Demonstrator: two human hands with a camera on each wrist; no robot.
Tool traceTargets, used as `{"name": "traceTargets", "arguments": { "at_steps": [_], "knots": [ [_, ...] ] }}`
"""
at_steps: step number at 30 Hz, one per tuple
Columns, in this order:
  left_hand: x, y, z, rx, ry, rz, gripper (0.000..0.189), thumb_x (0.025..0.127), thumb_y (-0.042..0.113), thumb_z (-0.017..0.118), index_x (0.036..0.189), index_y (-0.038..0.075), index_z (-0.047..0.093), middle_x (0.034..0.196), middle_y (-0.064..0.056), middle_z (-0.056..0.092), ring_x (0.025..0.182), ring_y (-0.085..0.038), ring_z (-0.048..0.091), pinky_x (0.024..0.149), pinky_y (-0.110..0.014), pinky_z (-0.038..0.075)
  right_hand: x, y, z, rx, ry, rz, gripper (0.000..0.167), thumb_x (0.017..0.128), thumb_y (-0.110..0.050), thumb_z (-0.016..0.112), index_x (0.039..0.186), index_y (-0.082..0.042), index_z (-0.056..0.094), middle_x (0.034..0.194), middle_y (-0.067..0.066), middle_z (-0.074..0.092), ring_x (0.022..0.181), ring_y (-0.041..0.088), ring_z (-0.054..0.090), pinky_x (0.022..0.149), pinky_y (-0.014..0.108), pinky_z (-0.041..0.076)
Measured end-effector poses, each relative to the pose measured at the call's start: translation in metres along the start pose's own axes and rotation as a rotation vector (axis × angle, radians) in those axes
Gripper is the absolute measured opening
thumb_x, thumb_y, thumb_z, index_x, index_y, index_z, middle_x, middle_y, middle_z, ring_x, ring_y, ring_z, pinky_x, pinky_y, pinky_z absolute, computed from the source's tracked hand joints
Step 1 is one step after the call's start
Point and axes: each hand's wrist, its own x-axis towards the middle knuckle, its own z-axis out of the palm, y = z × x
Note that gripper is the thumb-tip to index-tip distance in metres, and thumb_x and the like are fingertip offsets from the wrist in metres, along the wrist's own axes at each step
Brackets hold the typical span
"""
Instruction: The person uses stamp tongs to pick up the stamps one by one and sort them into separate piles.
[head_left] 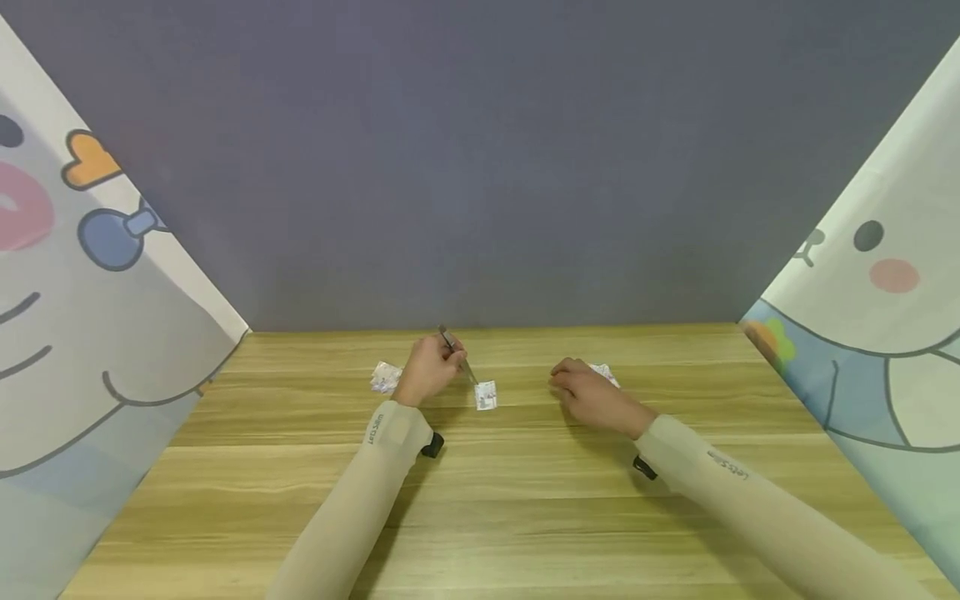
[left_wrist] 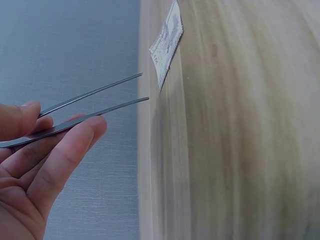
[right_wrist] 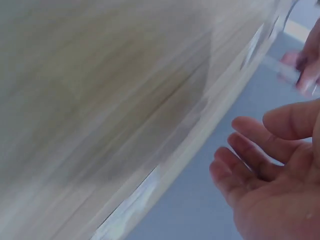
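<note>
My left hand [head_left: 432,367] pinches a pair of metal tweezers [left_wrist: 95,95] between thumb and fingers. The two tweezer tips stand apart with nothing between them. Close by the tips lies a small white printed packet [head_left: 486,395] on the table, seen slanted with zigzag edges in the left wrist view. Over the table to the right, my right hand [head_left: 588,393] holds nothing, its fingers loosely bent. Just behind it another white packet [head_left: 604,374] is partly covered by the hand.
A small pile of printed packets [head_left: 386,377] lies left of the left hand, near its wrist. The wooden table [head_left: 510,517] ends at a grey back wall [head_left: 480,167]. Cartoon-printed panels [head_left: 847,333] stand along both sides.
</note>
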Motion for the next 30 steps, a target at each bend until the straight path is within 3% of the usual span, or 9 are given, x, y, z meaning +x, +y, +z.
{"name": "traceTargets", "arguments": {
  "at_steps": [5, 10, 15, 22, 30],
  "knots": [
    [0.000, 0.000, 0.001, -0.019, 0.008, 0.011, 0.008, 0.095, 0.007, 0.059, 0.095, 0.001, 0.064, 0.087, -0.010, 0.067, 0.078, -0.028, 0.068, 0.061, -0.027, 0.055, 0.020, -0.037, 0.020, 0.005, -0.110, -0.097, 0.031, 0.096, 0.000, 0.048, 0.124, 0.007, 0.056, 0.128, 0.018, 0.051, 0.120, 0.031, 0.049, 0.099, 0.042, 0.041],
    [0.001, 0.000, 0.003, -0.010, 0.024, 0.014, 0.008, 0.095, 0.008, 0.059, 0.094, 0.002, 0.064, 0.087, -0.009, 0.068, 0.076, -0.026, 0.068, 0.059, -0.027, 0.055, 0.033, -0.060, 0.035, -0.021, -0.241, -0.062, 0.037, 0.098, -0.003, 0.043, 0.133, 0.003, 0.050, 0.139, 0.015, 0.045, 0.128, 0.029, 0.041, 0.105, 0.040, 0.035],
    [0.001, -0.001, 0.004, 0.017, 0.024, 0.013, 0.008, 0.095, 0.009, 0.059, 0.094, 0.003, 0.065, 0.084, -0.009, 0.068, 0.074, -0.025, 0.068, 0.057, -0.027, 0.054, 0.034, -0.065, 0.039, -0.051, -0.294, -0.035, 0.036, 0.100, -0.005, 0.042, 0.134, 0.002, 0.050, 0.143, 0.013, 0.041, 0.132, 0.029, 0.037, 0.108, 0.040, 0.031],
    [0.002, 0.001, 0.006, 0.036, 0.019, 0.035, 0.008, 0.094, 0.008, 0.059, 0.092, 0.002, 0.065, 0.081, -0.008, 0.068, 0.073, -0.027, 0.067, 0.055, -0.027, 0.053, 0.031, -0.065, 0.036, -0.033, -0.299, -0.062, 0.038, 0.098, -0.002, 0.041, 0.135, 0.005, 0.048, 0.144, 0.017, 0.039, 0.132, 0.032, 0.036, 0.108, 0.041, 0.031],
    [0.003, 0.000, 0.006, 0.061, 0.017, 0.028, 0.008, 0.095, 0.009, 0.059, 0.093, 0.006, 0.065, 0.079, -0.004, 0.067, 0.072, -0.023, 0.066, 0.056, -0.028, 0.052, 0.033, -0.065, 0.036, -0.029, -0.324, -0.024, 0.039, 0.100, -0.005, 0.040, 0.137, 0.002, 0.046, 0.147, 0.012, 0.036, 0.135, 0.028, 0.033, 0.109, 0.039, 0.028]
  ]
}}
